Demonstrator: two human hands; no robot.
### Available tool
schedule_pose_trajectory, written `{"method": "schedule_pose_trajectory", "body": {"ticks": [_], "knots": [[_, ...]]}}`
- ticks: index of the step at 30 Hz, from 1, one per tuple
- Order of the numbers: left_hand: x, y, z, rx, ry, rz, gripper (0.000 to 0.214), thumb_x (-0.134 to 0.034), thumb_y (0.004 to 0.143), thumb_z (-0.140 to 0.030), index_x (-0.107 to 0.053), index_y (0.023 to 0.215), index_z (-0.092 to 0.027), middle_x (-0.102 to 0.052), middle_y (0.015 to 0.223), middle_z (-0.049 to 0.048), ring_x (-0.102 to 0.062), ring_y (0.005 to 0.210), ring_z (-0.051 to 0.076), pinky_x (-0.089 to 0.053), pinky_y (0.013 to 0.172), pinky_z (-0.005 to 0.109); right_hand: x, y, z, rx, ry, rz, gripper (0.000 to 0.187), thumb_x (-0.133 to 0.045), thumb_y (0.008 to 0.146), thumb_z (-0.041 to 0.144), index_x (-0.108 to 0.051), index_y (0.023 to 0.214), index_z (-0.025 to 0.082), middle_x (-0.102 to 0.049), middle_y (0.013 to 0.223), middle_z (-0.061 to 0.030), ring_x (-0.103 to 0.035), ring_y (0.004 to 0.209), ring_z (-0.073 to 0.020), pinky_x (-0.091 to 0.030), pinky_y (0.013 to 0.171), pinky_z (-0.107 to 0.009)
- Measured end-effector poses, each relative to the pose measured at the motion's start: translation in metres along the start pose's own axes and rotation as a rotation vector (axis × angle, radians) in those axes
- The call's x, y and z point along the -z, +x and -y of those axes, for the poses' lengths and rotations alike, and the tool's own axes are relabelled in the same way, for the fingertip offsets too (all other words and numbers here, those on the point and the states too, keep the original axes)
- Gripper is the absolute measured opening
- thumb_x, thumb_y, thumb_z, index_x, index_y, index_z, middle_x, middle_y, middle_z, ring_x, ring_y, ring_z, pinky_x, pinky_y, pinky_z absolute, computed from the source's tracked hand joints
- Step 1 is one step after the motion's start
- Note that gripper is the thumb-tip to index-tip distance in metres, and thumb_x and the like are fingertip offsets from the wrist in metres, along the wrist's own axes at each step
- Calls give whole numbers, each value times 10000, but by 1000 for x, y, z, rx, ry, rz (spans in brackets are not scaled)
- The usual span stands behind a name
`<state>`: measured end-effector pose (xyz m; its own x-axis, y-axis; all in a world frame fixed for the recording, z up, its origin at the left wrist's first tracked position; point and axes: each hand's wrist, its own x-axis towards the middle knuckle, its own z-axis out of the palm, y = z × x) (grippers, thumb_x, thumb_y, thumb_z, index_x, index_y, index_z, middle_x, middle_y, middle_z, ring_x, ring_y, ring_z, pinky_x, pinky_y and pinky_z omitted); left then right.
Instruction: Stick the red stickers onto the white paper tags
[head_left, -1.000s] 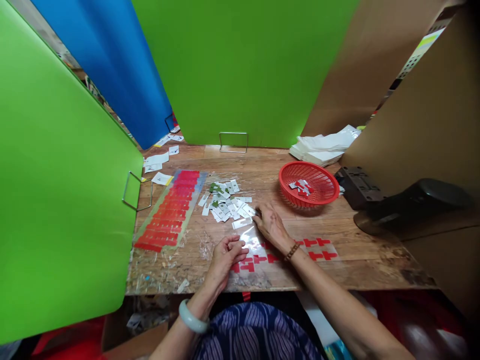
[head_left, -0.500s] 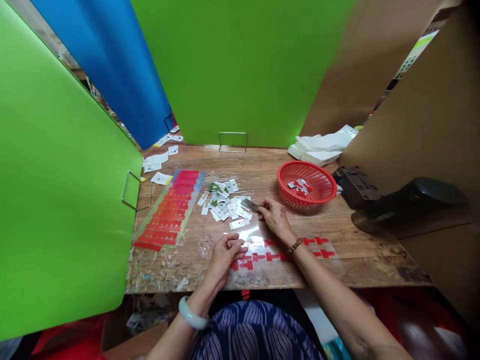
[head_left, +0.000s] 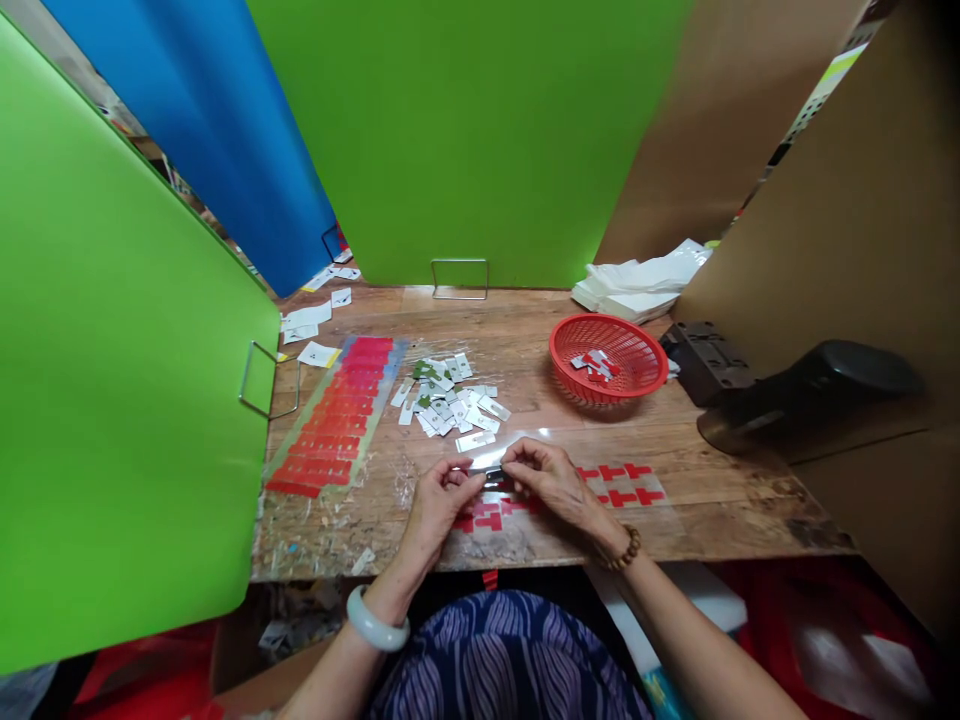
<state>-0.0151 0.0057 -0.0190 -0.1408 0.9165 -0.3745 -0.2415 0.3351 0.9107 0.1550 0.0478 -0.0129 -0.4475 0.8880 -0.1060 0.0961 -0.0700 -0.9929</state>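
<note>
My left hand (head_left: 441,500) and my right hand (head_left: 551,478) meet near the front of the wooden table (head_left: 720,505), fingertips pinched together on a small flat silvery tag (head_left: 493,475). Beneath them lies a clear sheet with red T-shaped stickers (head_left: 622,482). Just beyond my hands is a pile of small white and green tags (head_left: 448,405). The left wrist wears a pale bangle, the right a bead bracelet.
A long sheet of red stickers (head_left: 337,425) lies at the left. A red mesh basket (head_left: 607,362) holds a few pieces at the right. White bags (head_left: 637,285) are stacked behind it, a black device (head_left: 787,395) beside it. Green, blue and brown boards wall the table.
My right hand picked a tag from the pile and drew it back toward me. Both hands now pinch it together over the clear sheet.
</note>
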Motion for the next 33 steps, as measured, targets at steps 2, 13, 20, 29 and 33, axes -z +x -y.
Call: {"method": "schedule_pose_trajectory", "body": {"ticks": [2, 13, 20, 29, 33], "knots": [[1, -2, 0, -48, 39, -25, 381, -761, 587, -272, -603, 894, -111, -534, 492, -67, -498, 391, 35, -386, 401, 117, -1, 0, 2, -21, 48, 23, 142, -563, 769, 296, -562, 789, 156, -507, 561, 47, -449, 481, -75, -366, 479, -193], [-2, 0, 2, 150, -198, 28, 184, -674, 712, -208, -539, 793, -112, -693, 697, 97, -669, 600, 141, -545, 608, 229, -30, -41, -10, 106, -367, -171, 16, -520, 806, 212, -523, 812, 197, -534, 779, -10, -509, 708, -143, -427, 649, -269], [-13, 9, 8, 147, -207, 3, 147, -639, 736, -130, -532, 832, -103, -690, 725, 95, -679, 638, 156, -543, 603, 228, -22, -37, -20, 224, -580, -233, 57, -476, 828, 148, -515, 829, 190, -504, 835, -39, -494, 787, -176, -419, 722, -314], [-22, 11, 7, 170, -225, -6, 136, -610, 755, -106, -529, 864, -112, -698, 784, 106, -682, 662, 161, -544, 620, 247, -15, -32, -21, 214, -630, -222, 94, -475, 823, 119, -531, 852, 189, -500, 839, -42, -491, 792, -176, -412, 722, -308], [-21, 10, 10, 156, -242, -25, 179, -606, 752, -104, -532, 915, -112, -698, 814, 111, -683, 675, 162, -540, 636, 249, -23, -34, -21, 211, -657, -235, 127, -433, 832, 99, -518, 820, 193, -496, 819, -40, -480, 758, -173, -407, 698, -307]]}}
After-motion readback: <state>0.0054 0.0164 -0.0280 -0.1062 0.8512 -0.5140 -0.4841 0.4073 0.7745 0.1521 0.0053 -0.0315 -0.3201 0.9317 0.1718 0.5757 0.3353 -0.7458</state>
